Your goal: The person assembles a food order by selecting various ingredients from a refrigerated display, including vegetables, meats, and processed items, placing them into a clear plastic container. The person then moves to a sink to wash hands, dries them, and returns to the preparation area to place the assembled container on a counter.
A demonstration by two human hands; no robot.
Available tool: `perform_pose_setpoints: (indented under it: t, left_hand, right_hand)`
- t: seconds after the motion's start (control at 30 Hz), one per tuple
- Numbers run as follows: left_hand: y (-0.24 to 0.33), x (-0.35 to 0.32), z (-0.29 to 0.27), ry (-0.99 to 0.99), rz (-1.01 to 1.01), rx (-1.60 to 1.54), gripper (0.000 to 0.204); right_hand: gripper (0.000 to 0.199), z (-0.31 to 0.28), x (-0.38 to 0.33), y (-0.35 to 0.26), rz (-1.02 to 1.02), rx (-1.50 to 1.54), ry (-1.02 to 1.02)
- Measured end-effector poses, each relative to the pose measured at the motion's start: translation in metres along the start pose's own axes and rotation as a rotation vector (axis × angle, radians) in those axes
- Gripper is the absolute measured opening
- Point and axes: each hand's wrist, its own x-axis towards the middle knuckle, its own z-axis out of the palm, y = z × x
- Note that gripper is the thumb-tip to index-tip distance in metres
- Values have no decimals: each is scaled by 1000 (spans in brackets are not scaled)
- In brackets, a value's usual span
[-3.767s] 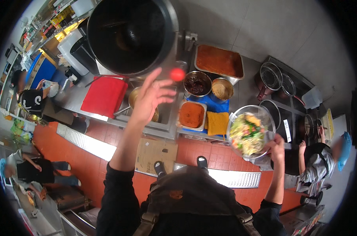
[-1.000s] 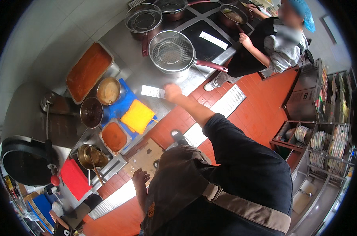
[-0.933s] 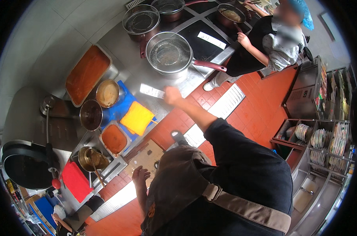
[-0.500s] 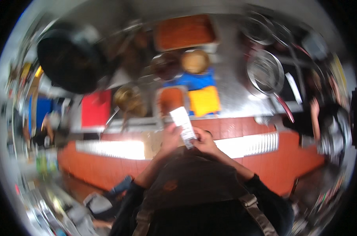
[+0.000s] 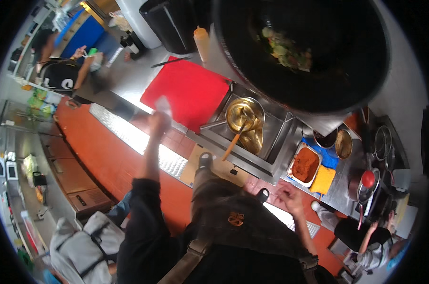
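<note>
My left hand (image 5: 160,124) is stretched out to the left, at the near edge of a red cloth (image 5: 188,87). It is closed on a white paper slip (image 5: 163,105), blurred by motion. My right hand (image 5: 290,199) hangs in front of the counter, fingers apart and partly curled, with nothing seen in it. Nearest to it are a yellow cloth (image 5: 322,180) and a metal tray of orange-red powder (image 5: 305,164). Between my hands, a pan (image 5: 245,113) with golden liquid and a wooden-handled utensil (image 5: 232,146) sit over a metal basin (image 5: 276,130).
A big black wok (image 5: 299,28) holding chopped vegetables stands at the back. A squeeze bottle (image 5: 201,45) is by the red cloth. Strainers (image 5: 368,187) lie at the right. One person (image 5: 63,75) works far left, another (image 5: 370,241) at right, a third (image 5: 89,241) behind.
My view has swung left. My left hand has carried the paper slip out toward the red cloth. The right hand has let go of the slip and moved away to the right.
</note>
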Motion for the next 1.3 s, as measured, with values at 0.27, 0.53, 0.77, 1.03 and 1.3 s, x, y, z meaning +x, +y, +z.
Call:
perform_pose_setpoints:
  t: [0.27, 0.53, 0.77, 1.03, 1.3]
  left_hand:
    - [-198, 182, 155, -11, -605, -1040, 18]
    - [-197, 204, 138, 180, -591, -761, 55]
    - [-78, -20, 106, 75, -794, -1471, 25]
    - [72, -140, 182, -1062, -1025, -2001, 47]
    - [63, -111, 247, -1276, -939, -2151, 40]
  right_hand:
    - [43, 161, 34, -43, 173, -279, -57]
    - [37, 204, 92, -63, 153, -748, 246]
    - [53, 251, 179, -59, 186, -1043, 310]
    - [30, 229, 194, -46, 303, -957, 500]
    - [36, 159, 92, -64, 47, -372, 622]
